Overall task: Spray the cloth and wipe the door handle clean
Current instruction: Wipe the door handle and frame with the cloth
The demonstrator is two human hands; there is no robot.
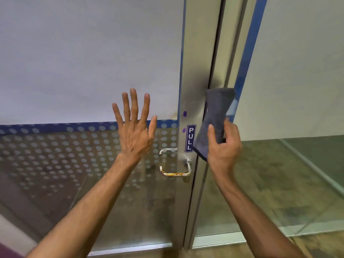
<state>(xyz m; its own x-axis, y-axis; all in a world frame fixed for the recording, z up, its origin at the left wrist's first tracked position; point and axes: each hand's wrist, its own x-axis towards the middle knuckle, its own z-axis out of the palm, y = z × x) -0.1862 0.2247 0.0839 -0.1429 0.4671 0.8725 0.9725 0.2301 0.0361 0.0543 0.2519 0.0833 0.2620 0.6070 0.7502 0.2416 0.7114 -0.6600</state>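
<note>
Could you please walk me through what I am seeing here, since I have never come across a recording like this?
This is a single picture from a camera worn on a person's head, looking forward and down, so both bare arms reach in from the bottom. No machine is involved.

The left hand is open, fingers spread, raised in front of the glass door; I cannot tell whether it touches the glass. The right hand holds a folded dark grey cloth near the metal door frame.

Below a sticker reading PULL is the door handle, a metal loop with orange-brown grime along its lower bar. The cloth is not touching it yet. No spray bottle is visible.
</note>
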